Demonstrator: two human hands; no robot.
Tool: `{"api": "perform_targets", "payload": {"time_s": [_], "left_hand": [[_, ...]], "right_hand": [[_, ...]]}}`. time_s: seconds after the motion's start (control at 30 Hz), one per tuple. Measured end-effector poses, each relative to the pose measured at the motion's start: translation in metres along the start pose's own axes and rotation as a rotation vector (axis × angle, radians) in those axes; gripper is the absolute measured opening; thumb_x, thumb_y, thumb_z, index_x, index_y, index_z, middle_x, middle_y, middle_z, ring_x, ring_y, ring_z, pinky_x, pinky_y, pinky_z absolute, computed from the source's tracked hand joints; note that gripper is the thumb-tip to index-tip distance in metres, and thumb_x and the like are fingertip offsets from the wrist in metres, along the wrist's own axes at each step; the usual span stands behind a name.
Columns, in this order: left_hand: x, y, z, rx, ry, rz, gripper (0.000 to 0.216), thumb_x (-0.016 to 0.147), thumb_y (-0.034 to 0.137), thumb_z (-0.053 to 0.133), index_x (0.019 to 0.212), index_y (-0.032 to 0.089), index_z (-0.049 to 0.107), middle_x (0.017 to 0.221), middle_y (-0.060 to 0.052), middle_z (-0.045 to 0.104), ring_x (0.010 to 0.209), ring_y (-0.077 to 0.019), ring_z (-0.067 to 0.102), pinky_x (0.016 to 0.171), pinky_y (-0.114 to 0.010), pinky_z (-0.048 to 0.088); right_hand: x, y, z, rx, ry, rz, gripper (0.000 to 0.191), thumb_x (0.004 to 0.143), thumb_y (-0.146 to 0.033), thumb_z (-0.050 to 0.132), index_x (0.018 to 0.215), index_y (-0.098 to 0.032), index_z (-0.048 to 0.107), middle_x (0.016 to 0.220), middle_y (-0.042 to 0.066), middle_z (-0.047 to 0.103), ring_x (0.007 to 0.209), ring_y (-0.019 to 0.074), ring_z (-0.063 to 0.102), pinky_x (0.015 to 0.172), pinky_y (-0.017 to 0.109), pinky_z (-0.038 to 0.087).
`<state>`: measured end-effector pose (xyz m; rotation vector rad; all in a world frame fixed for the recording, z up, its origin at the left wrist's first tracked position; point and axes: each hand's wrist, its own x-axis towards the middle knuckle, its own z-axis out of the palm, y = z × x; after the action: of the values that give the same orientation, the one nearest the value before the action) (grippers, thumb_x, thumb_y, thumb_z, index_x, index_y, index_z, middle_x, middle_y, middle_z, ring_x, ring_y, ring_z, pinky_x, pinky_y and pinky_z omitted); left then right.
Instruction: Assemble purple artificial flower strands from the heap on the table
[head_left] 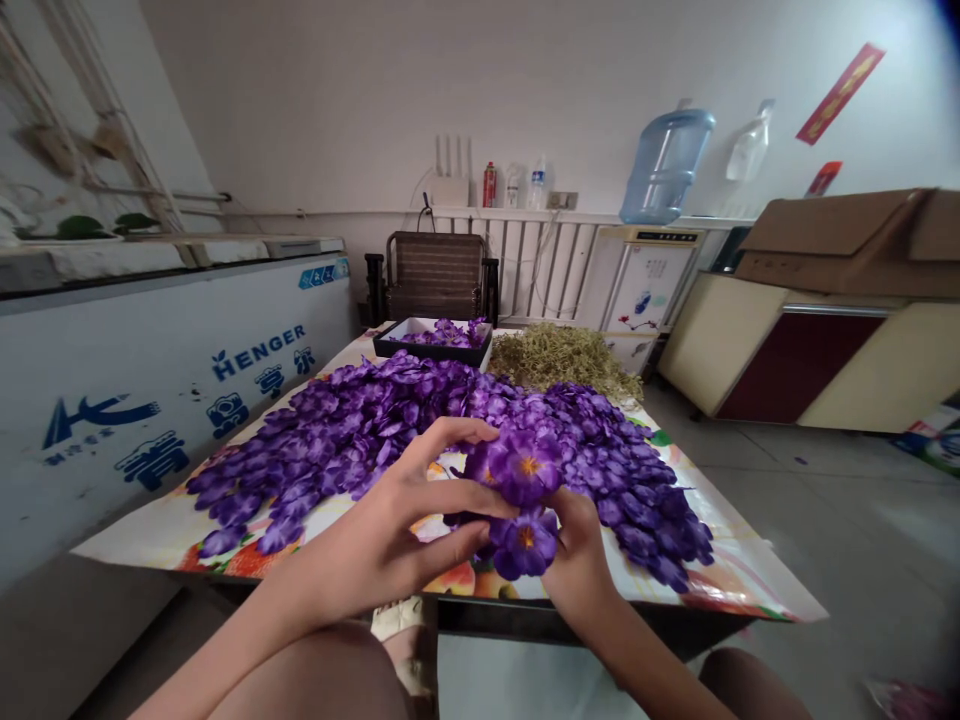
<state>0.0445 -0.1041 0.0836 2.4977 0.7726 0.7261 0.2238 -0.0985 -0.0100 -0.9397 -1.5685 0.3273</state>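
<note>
Above the table's near edge I hold a small bunch of purple artificial flowers (527,466) with orange-yellow centres. My left hand (409,520) reaches in from the left, its fingers curved and closed on the blooms. From the right, my right hand (581,555) grips the bunch low down; its fingertips are mostly hidden behind the flowers. Just beyond my hands, a wide heap of loose purple petals (360,410) spreads over the patterned tablecloth (757,590). Behind it lies a pile of yellow-green stems (566,358), beside a black-rimmed tray (427,350) with more purple flowers in it.
A brown chair (439,275) stands at the table's far side. Along the left runs a white freezer (180,400). A water dispenser (649,280) with a blue bottle (666,165) and a cabinet (802,350) bearing a cardboard box (840,240) are at the right back.
</note>
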Motion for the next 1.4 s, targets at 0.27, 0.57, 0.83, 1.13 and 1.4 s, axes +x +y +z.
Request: {"api": "perform_targets", "payload": {"time_s": [0.27, 0.57, 0.83, 1.13, 1.4], "left_hand": [[-0.015, -0.028, 0.004, -0.068, 0.370, -0.167, 0.017, 0.092, 0.023, 0.052, 0.093, 0.027, 0.069, 0.128, -0.003, 0.045, 0.124, -0.0244, 0.040, 0.103, -0.032, 0.033], [-0.027, -0.075, 0.005, -0.223, 0.343, -0.386, 0.021, 0.093, 0.031, 0.049, 0.087, 0.019, 0.065, 0.109, -0.008, 0.054, 0.101, -0.0226, 0.054, 0.090, -0.033, 0.041], [-0.051, -0.089, 0.004, -0.288, 0.327, -0.421, 0.021, 0.094, 0.032, 0.046, 0.089, 0.020, 0.062, 0.107, -0.008, 0.055, 0.100, -0.0215, 0.053, 0.087, -0.031, 0.040], [-0.045, -0.096, 0.026, -0.577, 0.393, -0.529, 0.051, 0.096, 0.043, 0.037, 0.056, 0.016, 0.056, 0.074, -0.006, 0.064, 0.072, -0.0176, 0.056, 0.073, -0.029, 0.042], [-0.041, -0.085, 0.034, -1.047, 0.156, -0.354, 0.083, 0.076, 0.047, 0.070, 0.141, 0.053, 0.019, 0.158, 0.005, 0.005, 0.138, -0.0317, 0.026, 0.103, -0.049, 0.036]], "right_hand": [[0.020, 0.011, -0.020, 0.011, 0.255, 0.077, 0.018, 0.087, -0.018, 0.045, 0.070, -0.022, 0.052, 0.051, -0.005, 0.052, 0.040, 0.0118, 0.047, 0.039, 0.022, 0.036], [0.232, 0.033, 0.065, -0.345, 0.150, 0.155, 0.061, 0.097, -0.021, 0.005, 0.101, -0.003, 0.063, 0.093, 0.003, 0.060, 0.086, 0.0136, 0.064, 0.073, 0.024, 0.045], [0.200, 0.109, 0.114, -0.623, -0.481, 0.318, 0.029, 0.091, -0.029, 0.056, 0.117, -0.016, 0.056, 0.117, 0.008, 0.059, 0.098, 0.0214, 0.061, 0.082, 0.042, 0.052], [0.087, 0.074, 0.058, -0.545, -0.623, 0.245, 0.027, 0.096, -0.034, 0.046, 0.095, -0.014, 0.063, 0.083, 0.003, 0.066, 0.073, 0.0147, 0.064, 0.071, 0.034, 0.052], [0.052, -0.007, 0.026, 0.139, -0.825, 0.186, 0.080, 0.081, -0.073, 0.032, 0.147, -0.030, 0.022, 0.153, 0.010, 0.026, 0.138, 0.0238, 0.030, 0.104, 0.039, 0.037]]}}
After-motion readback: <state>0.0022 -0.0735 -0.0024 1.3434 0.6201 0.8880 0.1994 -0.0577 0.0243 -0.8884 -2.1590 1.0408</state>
